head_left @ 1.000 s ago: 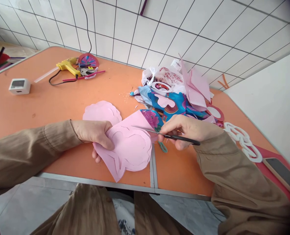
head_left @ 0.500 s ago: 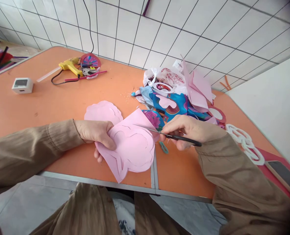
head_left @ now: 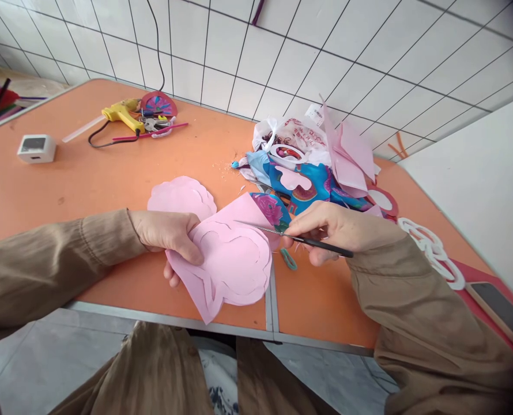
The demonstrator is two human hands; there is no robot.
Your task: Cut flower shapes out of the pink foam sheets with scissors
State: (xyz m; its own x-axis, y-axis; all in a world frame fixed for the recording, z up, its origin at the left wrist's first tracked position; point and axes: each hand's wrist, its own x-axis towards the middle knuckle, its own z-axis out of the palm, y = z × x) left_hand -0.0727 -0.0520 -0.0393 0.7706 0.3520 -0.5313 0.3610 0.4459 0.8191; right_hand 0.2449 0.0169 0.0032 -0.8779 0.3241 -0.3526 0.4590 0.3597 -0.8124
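Observation:
My left hand (head_left: pixel 174 235) grips the left side of some pink paper (head_left: pixel 234 262), thumb on top and fingers beneath. A scalloped, flower-like shape lies on top of the sheet, its edges cut. Black-handled scissors (head_left: pixel 312 243) are in my right hand (head_left: pixel 332 227), their blades over the paper's upper right part. Whether the blades are parted I cannot tell. Behind my left hand, scalloped pink paper pieces (head_left: pixel 181 196) lie on the table. A round floral piece (head_left: pixel 271 210) sits just beyond the scissors, and a small teal loop (head_left: pixel 288 259) lies below them.
On the orange table (head_left: pixel 122 178) lie a yellow glue gun (head_left: pixel 124 117) and a white box (head_left: pixel 37 148) at left. A heap of blue floral cloth (head_left: pixel 304 187) and folded pink paper (head_left: pixel 349 155) stands at back right. White rings (head_left: pixel 432 251) and a phone (head_left: pixel 498 308) lie at right.
Both hands keep their holds on the pink paper and the scissors. The whole view has shifted slightly; the scissors have hardly moved against the paper.

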